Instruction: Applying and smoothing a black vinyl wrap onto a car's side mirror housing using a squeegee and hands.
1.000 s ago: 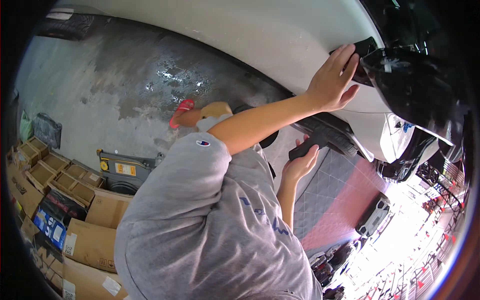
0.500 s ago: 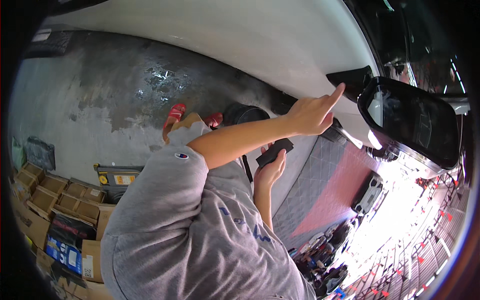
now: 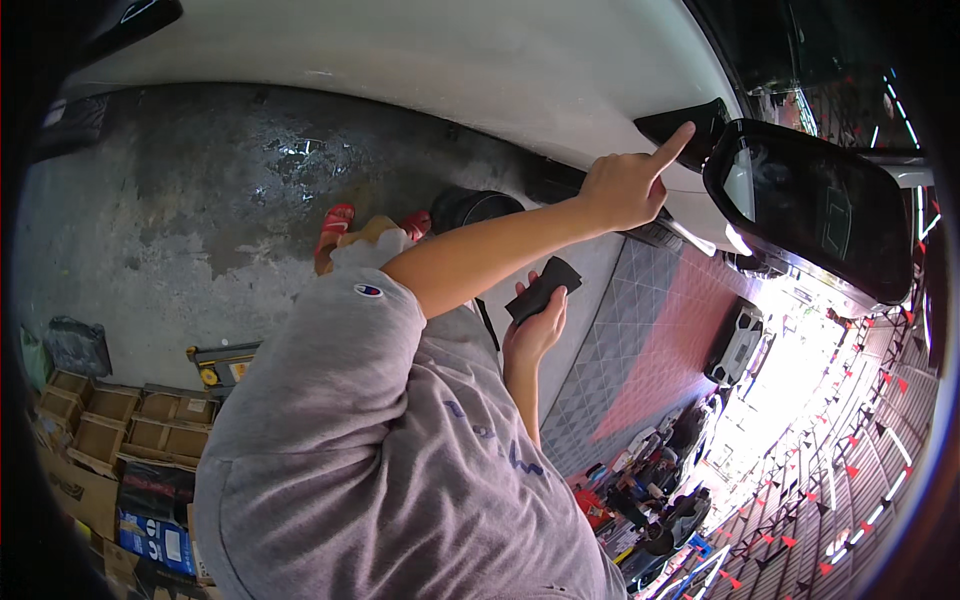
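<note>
My left hand (image 3: 622, 188) reaches out to the right with its index finger stretched and the other fingers curled in. The fingertip lies over, and seems to touch, the black triangular trim (image 3: 713, 118) at the base of a car's side mirror (image 3: 825, 205). Nothing shows in that hand. Lower down, close to my body, my right hand (image 3: 535, 340) is closed around a dark black block (image 3: 547, 288), which may be a sponge or a folded cloth. Its thumb and fingers wrap the sides.
The pale car body (image 3: 480, 60) runs along the top. A black bucket (image 3: 480, 207) stands by my feet in red sandals (image 3: 335, 218). Cardboard boxes (image 3: 100, 415), a dark bag (image 3: 78, 345) and a yellow-black item (image 3: 212, 370) are at left. Another vehicle (image 3: 738, 345) is farther off.
The view has shifted slightly. My left index fingertip has moved farther over the black trim, nearer the mirror. My right hand keeps its grip on the block, now tilted a little differently.
</note>
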`<state>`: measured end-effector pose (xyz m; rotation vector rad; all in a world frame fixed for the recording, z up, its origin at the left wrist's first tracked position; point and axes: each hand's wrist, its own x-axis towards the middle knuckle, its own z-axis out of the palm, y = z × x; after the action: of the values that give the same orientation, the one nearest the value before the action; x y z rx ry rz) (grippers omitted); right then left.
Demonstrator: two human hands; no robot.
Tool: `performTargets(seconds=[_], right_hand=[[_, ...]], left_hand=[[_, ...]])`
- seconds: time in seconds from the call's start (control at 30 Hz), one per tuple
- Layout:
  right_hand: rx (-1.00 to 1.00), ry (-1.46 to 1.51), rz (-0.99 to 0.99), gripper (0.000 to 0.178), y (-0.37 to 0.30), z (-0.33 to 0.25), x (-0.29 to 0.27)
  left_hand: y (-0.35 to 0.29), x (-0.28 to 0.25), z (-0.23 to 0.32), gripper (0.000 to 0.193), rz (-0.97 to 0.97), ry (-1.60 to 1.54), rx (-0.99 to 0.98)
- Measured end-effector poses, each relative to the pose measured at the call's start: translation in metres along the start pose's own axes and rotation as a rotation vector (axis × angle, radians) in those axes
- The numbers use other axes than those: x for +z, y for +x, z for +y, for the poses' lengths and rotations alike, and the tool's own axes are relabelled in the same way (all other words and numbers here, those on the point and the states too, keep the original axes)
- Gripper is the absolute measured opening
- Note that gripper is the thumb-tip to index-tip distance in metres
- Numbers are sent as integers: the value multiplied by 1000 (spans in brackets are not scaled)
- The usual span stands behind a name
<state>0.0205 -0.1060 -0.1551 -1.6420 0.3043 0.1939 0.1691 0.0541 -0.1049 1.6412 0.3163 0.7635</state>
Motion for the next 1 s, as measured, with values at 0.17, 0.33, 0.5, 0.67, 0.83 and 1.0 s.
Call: performTargets(seconds=[0.17, 0.33, 0.5, 0.67, 0.83, 1.0], right_hand=[[1, 0, -34, 42, 0, -2, 7], [17, -21, -77, 41, -1, -2, 16], [-27, 31, -136, 38, 1, 2, 10], [-97, -57, -244, 34, 4, 12, -2], [-62, -20, -215, 35, 5, 12, -11], [-44, -22, -167, 37, 2, -2, -6]], left_hand=[[-15, -12, -15, 95, -85, 39, -136], [-26, -13, -24, 89, 27, -13, -32], [-5, -32, 51, 91, -319, -1617, -735], [14, -24, 94, 64, -454, -2076, -727], [20, -17, 96, 48, -361, -2451, -517], [21, -15, 95, 45, -386, -2511, -530]])
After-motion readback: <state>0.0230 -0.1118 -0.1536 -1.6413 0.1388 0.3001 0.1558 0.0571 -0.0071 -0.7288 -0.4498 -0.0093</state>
